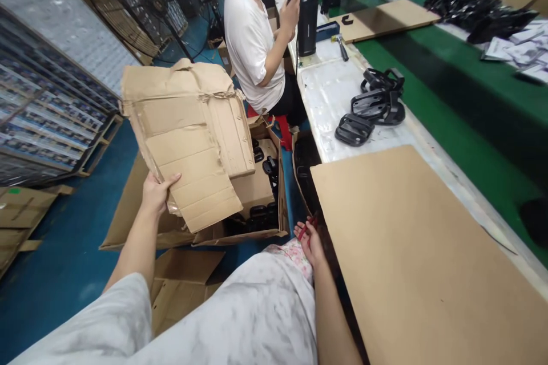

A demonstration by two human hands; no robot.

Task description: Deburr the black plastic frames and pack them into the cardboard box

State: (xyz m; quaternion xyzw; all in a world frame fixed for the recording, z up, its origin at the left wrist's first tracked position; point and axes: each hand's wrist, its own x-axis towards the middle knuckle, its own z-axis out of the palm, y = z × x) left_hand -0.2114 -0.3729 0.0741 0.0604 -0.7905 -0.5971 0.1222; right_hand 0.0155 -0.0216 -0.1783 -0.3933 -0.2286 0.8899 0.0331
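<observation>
My left hand (157, 195) grips the lower edge of a creased, torn cardboard sheet (184, 137), holding it up over an open cardboard box (261, 188). Black plastic parts (261, 218) lie inside that box, partly hidden by the sheet. My right hand (310, 242) rests low on my lap (257, 302), next to the box. Its fingers close around a small red-handled tool (306, 228), mostly hidden, so I cannot tell its exact kind.
A flat cardboard sheet (422, 256) lies on the white-covered workbench (329, 91), with black plastic parts (372, 108) and a hammer (341, 47) beyond. A co-worker (252, 40) in a white T-shirt sits at the bench. A green conveyor (454, 85) runs along the right, and a fan (128, 5) stands at the back left.
</observation>
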